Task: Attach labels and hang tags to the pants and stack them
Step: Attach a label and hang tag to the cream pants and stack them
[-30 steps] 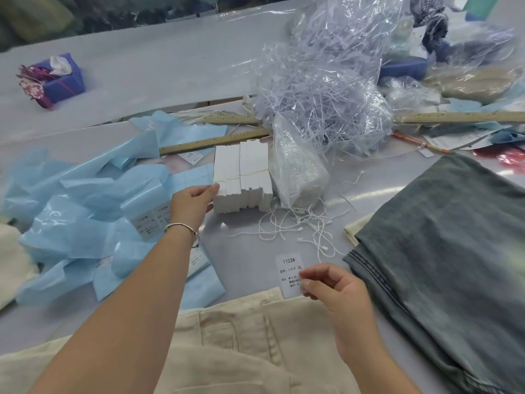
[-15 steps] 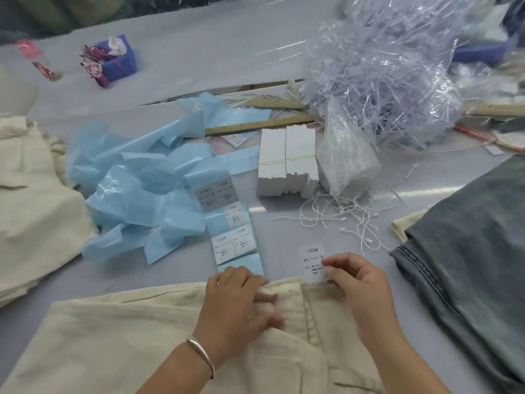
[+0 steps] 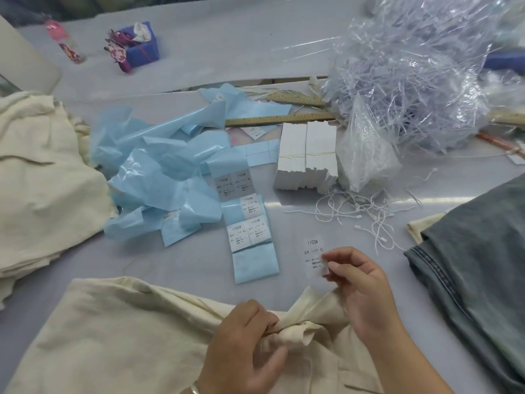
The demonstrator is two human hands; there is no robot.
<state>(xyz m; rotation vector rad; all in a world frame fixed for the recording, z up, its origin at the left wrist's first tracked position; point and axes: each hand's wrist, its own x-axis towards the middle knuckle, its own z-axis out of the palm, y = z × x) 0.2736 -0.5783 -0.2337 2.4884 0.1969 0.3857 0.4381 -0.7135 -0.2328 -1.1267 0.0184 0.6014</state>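
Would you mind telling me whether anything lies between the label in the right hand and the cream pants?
Nothing visible does. The right hand pinches the label just above the cream pants, which the left hand grips.

Both forearms are seen bare, with no sleeves in view. A thin silver bangle [image 3: 195,389] is worn on the wrist of the left hand [image 3: 244,348]; nothing is worn on the right hand [image 3: 360,291].

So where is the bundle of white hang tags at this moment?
In the head view the bundle of white hang tags stands right of centre, below the wooden ruler, beside the clear plastic bag, with loose white strings just in front.
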